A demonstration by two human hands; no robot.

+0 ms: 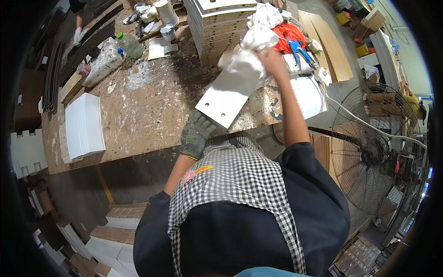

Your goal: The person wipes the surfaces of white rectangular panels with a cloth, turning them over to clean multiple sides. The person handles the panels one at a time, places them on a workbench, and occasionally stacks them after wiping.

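Observation:
A white rectangular panel point(226, 94) with two round holes near its close end lies slanted on the worktable. My left hand point(197, 134), in a dark grey-green knit glove, grips the panel's near left corner; the fingertips are partly hidden at its edge. My bare right hand point(271, 62) is closed on a white cloth point(242, 60) at the panel's far end. Motion blurs the cloth, and its bunched part covers that end. Just beyond it, more crumpled white rags point(265, 17) sit beside a red plastic bag point(288, 36) and a blue hand tool point(300, 51).
The stained worktable point(134, 111) bears a stack of white panels point(85, 124) at left and a tall panel stack point(217, 37) at the back. Bottles point(131, 47) stand far left, near a co-worker's gloved hand point(79, 36). A large fan point(374, 150) stands right, with a white cable across it.

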